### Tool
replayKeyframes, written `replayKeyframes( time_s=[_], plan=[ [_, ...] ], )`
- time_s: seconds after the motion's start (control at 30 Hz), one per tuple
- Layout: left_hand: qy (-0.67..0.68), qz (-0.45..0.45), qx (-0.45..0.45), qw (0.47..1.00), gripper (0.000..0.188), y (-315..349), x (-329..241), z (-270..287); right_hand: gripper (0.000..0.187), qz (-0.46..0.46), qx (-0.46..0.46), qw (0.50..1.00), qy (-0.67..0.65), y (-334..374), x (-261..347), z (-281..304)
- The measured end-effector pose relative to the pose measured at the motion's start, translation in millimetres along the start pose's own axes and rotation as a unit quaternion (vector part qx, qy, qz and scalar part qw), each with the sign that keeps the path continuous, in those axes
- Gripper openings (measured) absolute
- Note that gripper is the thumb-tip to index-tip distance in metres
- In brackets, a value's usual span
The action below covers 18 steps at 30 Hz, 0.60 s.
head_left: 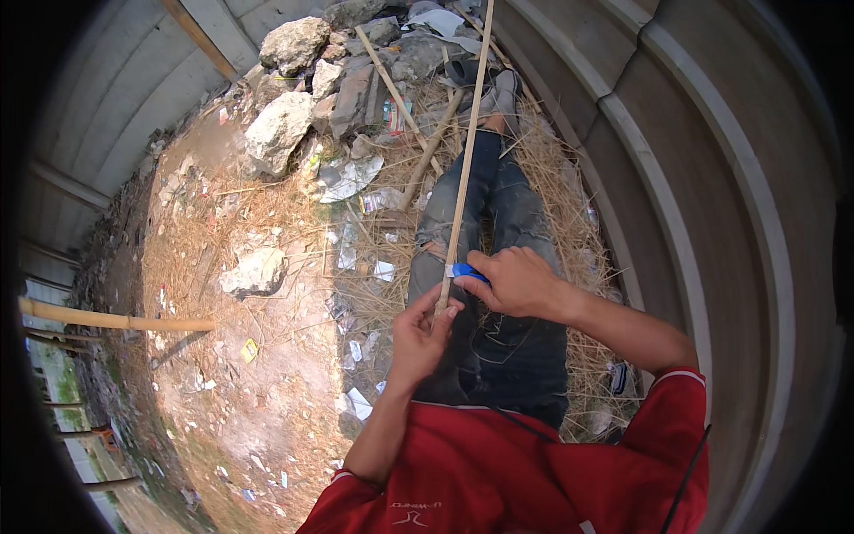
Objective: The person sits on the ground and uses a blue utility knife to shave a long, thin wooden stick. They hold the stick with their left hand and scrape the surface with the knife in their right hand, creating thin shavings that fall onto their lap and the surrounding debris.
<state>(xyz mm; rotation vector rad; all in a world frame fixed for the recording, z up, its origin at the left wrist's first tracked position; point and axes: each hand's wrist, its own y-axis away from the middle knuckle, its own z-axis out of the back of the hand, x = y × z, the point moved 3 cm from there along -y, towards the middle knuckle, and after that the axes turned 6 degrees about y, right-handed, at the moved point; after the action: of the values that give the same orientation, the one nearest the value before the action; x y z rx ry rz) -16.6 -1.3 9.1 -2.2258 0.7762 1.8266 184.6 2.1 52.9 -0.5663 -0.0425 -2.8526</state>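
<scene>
A long, thin bamboo strip [466, 169] runs from my lap up past my feet, over my outstretched legs [525, 214]. Near its lower end, my left hand [423, 336] pinches it between thumb and fingers. My right hand [520, 280] is closed around a blue-handled utility knife [469, 272], just above the left fingertips. The knife's pale front end lies against the strip; the blade's edge is too small to make out. Shavings or dry straw [578, 276] lie beside my legs.
A corrugated wall [712, 196] rises close on my right. Large rocks [280, 133] and loose bamboo sticks [391, 84] lie ahead to the left. At the left, a bamboo pole [124, 316] juts across. Litter and a pale stone [255, 271] are scattered on the dirt.
</scene>
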Motion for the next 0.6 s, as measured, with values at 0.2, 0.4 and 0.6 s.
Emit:
replayKeyframes(
  time_s=[0.2,0.4,0.6],
  plan=[
    [-0.035,0.004,0.012,0.999,0.038,29.0,19.7,-3.9,0.048,-0.173,-0.085,0.979,-0.063,-35.7,-97.4,28.4],
    [-0.023,-0.039,-0.027,0.999,0.036,11.0,30.7,-6.7,0.046,-0.056,0.08,0.994,-0.043,9.0,-11.0,4.9],
    [-0.046,-0.054,-0.049,0.996,0.035,-3.2,20.6,0.8,0.044,-0.015,0.035,0.999,-0.024,10.9,6.0,-21.6]
  ],
)
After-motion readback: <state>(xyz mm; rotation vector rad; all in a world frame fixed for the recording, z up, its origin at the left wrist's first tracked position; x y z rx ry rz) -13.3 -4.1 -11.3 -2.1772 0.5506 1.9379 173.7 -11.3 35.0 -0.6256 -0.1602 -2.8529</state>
